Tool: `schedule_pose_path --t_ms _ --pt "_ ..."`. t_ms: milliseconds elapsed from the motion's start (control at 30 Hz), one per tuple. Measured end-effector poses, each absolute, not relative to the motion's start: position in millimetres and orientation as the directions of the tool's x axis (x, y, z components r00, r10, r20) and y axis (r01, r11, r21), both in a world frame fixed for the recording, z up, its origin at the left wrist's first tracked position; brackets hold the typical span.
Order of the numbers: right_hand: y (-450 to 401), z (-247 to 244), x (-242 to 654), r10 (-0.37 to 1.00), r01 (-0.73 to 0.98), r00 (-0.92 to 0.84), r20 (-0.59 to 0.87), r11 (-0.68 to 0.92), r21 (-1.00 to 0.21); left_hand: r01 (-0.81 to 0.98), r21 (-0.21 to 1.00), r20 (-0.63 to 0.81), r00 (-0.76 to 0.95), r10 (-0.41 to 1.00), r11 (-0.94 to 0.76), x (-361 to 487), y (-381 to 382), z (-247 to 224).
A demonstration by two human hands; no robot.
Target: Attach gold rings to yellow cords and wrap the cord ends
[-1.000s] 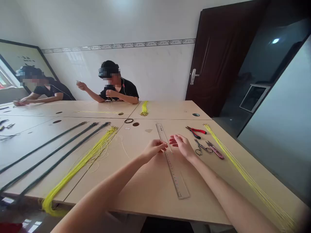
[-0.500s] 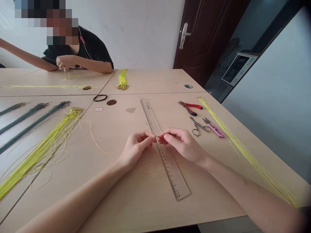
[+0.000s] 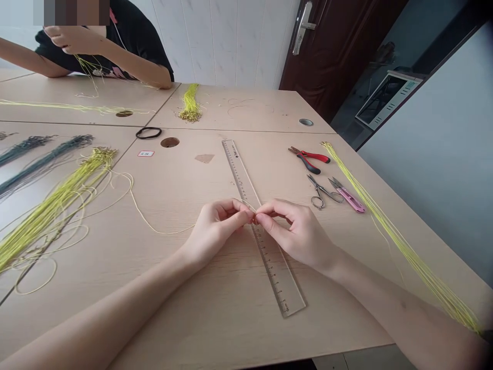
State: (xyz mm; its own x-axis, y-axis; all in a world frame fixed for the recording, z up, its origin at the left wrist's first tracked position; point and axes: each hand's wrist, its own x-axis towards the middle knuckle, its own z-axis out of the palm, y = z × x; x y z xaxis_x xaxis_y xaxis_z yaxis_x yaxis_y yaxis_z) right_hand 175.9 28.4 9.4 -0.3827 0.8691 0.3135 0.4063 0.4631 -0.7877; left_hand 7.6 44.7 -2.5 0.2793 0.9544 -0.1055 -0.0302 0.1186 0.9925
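Observation:
My left hand is closed in a pinch on a thin pale-yellow cord, which trails left toward a bundle of yellow cords. My right hand pinches at the same spot, its fingertips touching or nearly touching the left ones. A small loop of the cord shows above the fingertips. Something tiny and gold-coloured sits between them, too small to make out. Both hands are over a clear plastic ruler that lies lengthwise on the table.
Red-and-black pliers, scissors and pink-handled snips lie right of the ruler, beside another yellow cord bundle. Grey-blue cords lie far left. Across the table, a person's hand holds yellow strands.
My fingertips have drawn closer together around the cord. The view has tipped slightly downward. Across the table, the other person's hand has lifted with strands hanging from it.

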Motion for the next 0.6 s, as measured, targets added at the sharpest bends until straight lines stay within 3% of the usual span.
schedule_pose_path --t_ms 133,267,600 --pt "29 7 178 0.738 0.493 -0.457 0.497 0.675 -0.549 -0.058 0.990 -0.103 0.313 0.944 0.128 7 44 -3" --pt "29 6 178 0.671 0.543 -0.470 0.574 0.732 -0.412 -0.136 0.973 -0.120 0.395 0.911 0.187 10 36 -4" --pt "31 3 179 0.685 0.615 -0.406 0.605 0.695 -0.373 -0.116 0.966 -0.168 0.403 0.899 0.232 16 27 -3"
